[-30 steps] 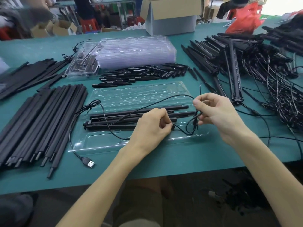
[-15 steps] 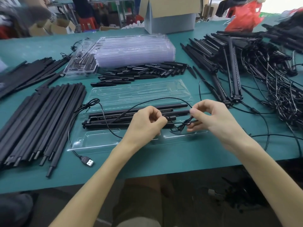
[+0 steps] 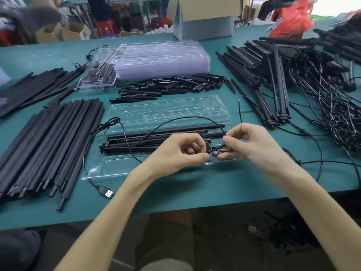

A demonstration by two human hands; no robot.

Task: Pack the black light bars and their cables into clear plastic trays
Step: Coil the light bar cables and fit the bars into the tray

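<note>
An open clear plastic tray (image 3: 117,167) lies on the green table in front of me. Black light bars (image 3: 148,137) lie lengthwise in its middle slots. A thin black cable (image 3: 187,119) arcs over the tray and ends in a USB plug (image 3: 106,192) on the table near the front edge. My left hand (image 3: 181,153) and my right hand (image 3: 248,142) meet over the tray's right half. Both pinch a small coil of that cable (image 3: 214,150) between their fingertips.
A row of long black bars (image 3: 48,145) lies left of the tray. Behind it sit short black pieces (image 3: 168,87), a stack of empty clear trays (image 3: 160,57) and a packed tray (image 3: 97,77). Light bars with tangled cables (image 3: 312,90) are heaped at the right.
My hands have come closer together and the loose cable loop between them has tightened into a small coil. The camera has dipped slightly.
</note>
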